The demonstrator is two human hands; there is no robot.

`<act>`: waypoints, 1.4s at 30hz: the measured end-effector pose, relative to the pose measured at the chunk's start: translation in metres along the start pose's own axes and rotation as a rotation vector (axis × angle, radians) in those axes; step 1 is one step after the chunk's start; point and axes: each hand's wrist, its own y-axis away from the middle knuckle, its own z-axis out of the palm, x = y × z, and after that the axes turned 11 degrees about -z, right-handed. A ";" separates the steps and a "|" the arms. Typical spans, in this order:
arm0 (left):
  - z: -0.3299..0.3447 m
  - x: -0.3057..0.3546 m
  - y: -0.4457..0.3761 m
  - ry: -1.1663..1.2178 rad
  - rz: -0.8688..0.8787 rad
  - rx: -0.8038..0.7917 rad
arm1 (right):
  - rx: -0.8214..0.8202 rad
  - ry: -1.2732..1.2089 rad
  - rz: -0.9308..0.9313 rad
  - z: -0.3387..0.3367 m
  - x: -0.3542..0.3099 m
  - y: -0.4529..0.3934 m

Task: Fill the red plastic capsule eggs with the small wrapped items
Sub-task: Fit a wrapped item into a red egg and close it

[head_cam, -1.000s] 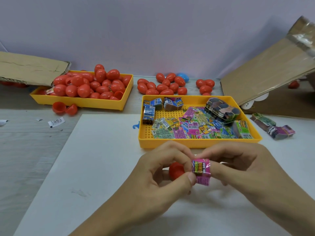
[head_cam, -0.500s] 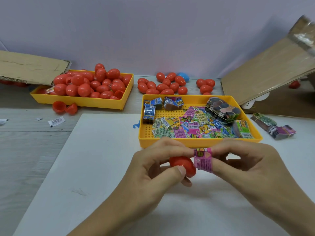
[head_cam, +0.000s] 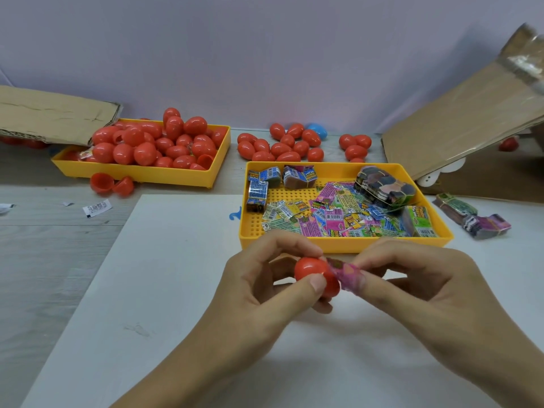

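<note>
- Since the earlier frames the packet (head_cam: 347, 276) has gone from held up flat beside the egg (head_cam: 315, 273) to pushed end-first against its mouth, and it looks curled and squashed now instead of square.
- Left hand (head_cam: 265, 290) is pinching the egg, thumb on the near side and fingers over the top, opening turned to the right. It's held just above the white sheet (head_cam: 147, 290), in front of the right-hand tray (head_cam: 347, 248).
- Right hand (head_cam: 412, 290) is clamped on the other end of the packet, fingertips feeding it in. Hands are basically together, meeting at the egg.
- Can't tell how much of the packet is actually inside, it's blurry right there.
- If it were me: keep it rolled tight so the corners don't snag the rim, hold the egg dead still, and tuck the tail in fully, otherwise I doubt the halves will snap shut.
- Loads more packets sit in that tray, and there are piles of eggs in the left tray (head_cam: 141, 172) and loose at the back, so this looks nowhere near finished.
</note>
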 end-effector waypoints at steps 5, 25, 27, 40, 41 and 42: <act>-0.002 0.000 0.000 -0.032 -0.010 0.022 | -0.022 0.032 0.038 -0.002 0.000 0.000; 0.000 -0.002 0.000 -0.086 -0.011 0.043 | 0.017 0.183 -0.013 0.002 0.002 0.003; 0.000 -0.002 0.000 -0.086 -0.012 0.048 | 0.019 0.167 -0.024 0.003 0.002 0.003; -0.001 -0.005 -0.001 -0.106 -0.033 0.048 | -0.019 0.251 -0.096 0.003 0.002 0.002; -0.001 -0.005 -0.001 -0.105 -0.031 0.049 | -0.023 0.278 -0.110 0.003 0.001 0.002; -0.001 -0.005 -0.001 -0.106 -0.028 0.049 | -0.023 0.307 -0.123 0.003 0.002 0.002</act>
